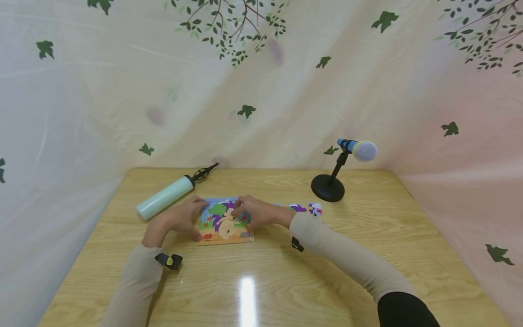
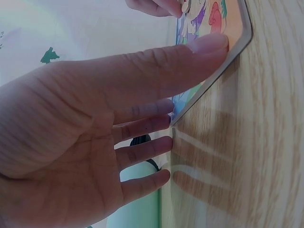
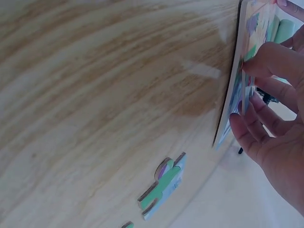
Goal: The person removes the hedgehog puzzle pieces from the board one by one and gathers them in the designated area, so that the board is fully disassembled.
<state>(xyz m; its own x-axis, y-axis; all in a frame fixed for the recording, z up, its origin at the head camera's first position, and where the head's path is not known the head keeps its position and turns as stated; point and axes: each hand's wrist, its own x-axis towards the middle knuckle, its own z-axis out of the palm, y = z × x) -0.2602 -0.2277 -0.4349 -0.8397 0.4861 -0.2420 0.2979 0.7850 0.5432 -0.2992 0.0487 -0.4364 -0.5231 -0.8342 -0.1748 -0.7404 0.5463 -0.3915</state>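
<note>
- The left hand (image 1: 180, 220) is lying open, its straight fingers (image 2: 147, 126) and thumb touching the left edge of the puzzle board (image 1: 225, 223).
- The right hand (image 1: 255, 213) is curling its fingertips (image 3: 259, 66) onto a puzzle piece (image 1: 238, 215) on the board; whether it is pinching it, I cannot tell.
- The puzzle board is lying flat at the middle of the wooden tabletop (image 1: 327, 272).
- Loose pieces (image 1: 306, 209) are lying just right of the board.
- A mint pump (image 1: 165, 197) is lying behind the left hand, and a microphone stand (image 1: 328, 187) is standing further right.
</note>
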